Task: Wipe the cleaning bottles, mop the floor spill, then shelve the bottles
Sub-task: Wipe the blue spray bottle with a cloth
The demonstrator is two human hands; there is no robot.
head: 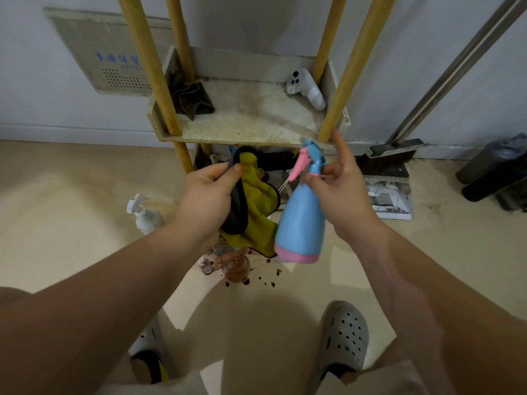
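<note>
My right hand [339, 192] grips the neck of a blue spray bottle [301, 223] with a pink trigger and pink base, holding it upright in the air. My left hand [209, 195] holds a yellow cloth with a dark edge [256, 203] just left of the bottle. On the floor stand a white pump bottle [144, 213] at the left and a small clear bottle with brownish liquid [235, 266] below the cloth. Dark brown drops of the spill [256, 280] lie around it. The shelf [245, 115] with yellow posts is stained.
On the shelf lie a dark rag [194, 99] and a white controller [306, 88]. A dustpan and broom [390, 172] lean at the wall to the right, with dark containers [496, 178] further right. My feet in clogs [342, 337] stand near the spill.
</note>
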